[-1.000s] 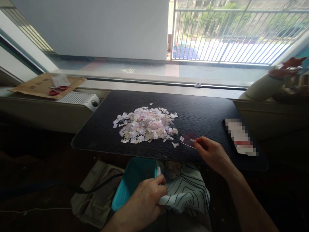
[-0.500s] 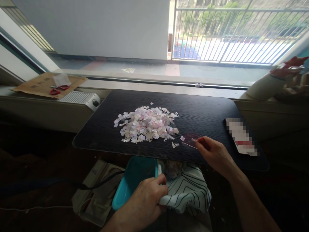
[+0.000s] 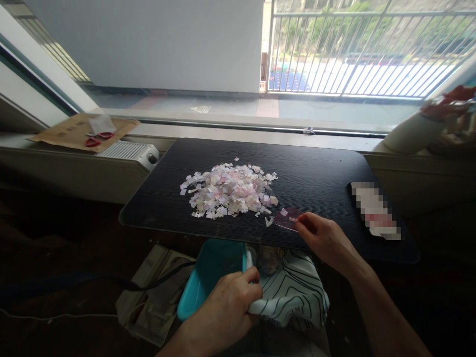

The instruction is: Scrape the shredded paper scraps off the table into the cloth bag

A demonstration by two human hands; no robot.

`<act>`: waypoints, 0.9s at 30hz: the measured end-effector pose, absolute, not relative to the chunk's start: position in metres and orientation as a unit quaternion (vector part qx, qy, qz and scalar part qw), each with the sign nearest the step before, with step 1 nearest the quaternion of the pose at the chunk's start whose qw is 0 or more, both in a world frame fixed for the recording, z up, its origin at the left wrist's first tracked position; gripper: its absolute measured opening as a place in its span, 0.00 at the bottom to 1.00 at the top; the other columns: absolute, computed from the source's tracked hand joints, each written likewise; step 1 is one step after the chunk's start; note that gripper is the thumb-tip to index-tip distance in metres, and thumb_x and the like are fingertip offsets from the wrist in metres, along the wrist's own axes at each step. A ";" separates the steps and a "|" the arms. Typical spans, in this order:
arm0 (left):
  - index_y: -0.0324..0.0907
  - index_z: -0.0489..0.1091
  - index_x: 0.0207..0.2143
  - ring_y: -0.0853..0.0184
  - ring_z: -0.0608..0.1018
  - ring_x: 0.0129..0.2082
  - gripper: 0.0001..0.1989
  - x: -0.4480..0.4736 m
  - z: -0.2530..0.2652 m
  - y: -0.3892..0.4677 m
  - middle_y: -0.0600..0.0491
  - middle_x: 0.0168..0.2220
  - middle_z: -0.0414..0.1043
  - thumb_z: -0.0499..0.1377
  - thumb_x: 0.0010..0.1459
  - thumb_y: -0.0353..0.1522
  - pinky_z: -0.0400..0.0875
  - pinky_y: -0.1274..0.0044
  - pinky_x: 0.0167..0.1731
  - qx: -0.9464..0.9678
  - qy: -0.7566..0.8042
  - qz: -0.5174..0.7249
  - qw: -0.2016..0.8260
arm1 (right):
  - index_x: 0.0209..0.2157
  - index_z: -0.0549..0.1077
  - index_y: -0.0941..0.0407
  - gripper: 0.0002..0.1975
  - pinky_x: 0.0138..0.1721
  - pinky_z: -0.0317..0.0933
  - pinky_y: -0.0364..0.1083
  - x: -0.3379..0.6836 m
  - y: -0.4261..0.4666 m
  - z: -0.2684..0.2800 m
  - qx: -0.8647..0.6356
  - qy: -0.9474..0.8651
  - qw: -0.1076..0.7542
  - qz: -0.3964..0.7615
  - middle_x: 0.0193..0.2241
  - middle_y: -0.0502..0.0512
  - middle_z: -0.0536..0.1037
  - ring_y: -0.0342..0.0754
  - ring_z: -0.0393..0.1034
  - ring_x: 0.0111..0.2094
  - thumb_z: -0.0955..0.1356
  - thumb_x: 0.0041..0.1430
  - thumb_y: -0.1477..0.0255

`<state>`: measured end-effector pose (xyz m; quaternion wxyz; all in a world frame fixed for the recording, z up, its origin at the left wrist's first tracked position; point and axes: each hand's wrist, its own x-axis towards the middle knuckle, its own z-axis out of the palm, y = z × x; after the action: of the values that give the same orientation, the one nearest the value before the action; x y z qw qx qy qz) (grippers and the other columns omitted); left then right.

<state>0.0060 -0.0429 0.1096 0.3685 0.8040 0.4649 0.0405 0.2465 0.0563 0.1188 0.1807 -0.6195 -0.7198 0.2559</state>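
Observation:
A loose pile of small cut paper pieces (image 3: 232, 191), white, pale pink and lilac, lies on the dark table (image 3: 316, 173). To its right, my right hand (image 3: 322, 229) pinches a thin see-through pink plastic piece (image 3: 284, 224), perhaps a protractor, low over the tabletop. A paper scrap (image 3: 283, 211) shows at the plastic's upper edge. Below the table's front edge, my left hand (image 3: 238, 297) is closed on the rim of a white cloth bag (image 3: 293, 292) with black lines. Paper bits show dimly in the bag's mouth.
A turquoise bin (image 3: 201, 287) stands beside my left hand. A pixelated phone-like object (image 3: 374, 210) lies at the table's right. On the left sill are red-handled scissors (image 3: 98, 139) on a brown envelope (image 3: 63, 133), near a white heater (image 3: 130, 152). A pale box (image 3: 145, 297) sits below.
My right hand has moved slightly left with the pink plastic piece, which now lies closer to the pile's right side. My left hand keeps its hold on the bag. The view has shifted slightly.

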 end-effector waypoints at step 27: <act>0.42 0.64 0.27 0.70 0.73 0.34 0.07 0.005 0.109 -0.048 0.58 0.38 0.66 0.58 0.50 0.22 0.62 0.81 0.35 0.796 0.468 0.056 0.380 | 0.30 0.73 0.53 0.10 0.28 0.56 0.43 0.256 0.059 0.120 -0.649 -0.704 0.176 0.230 0.24 0.50 0.77 0.46 0.70 0.26 0.63 0.58 0.64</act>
<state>0.0045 -0.0483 0.1093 0.3802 0.7956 0.4684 0.0558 0.2556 0.0586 0.1197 0.1758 -0.6490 -0.7036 0.2297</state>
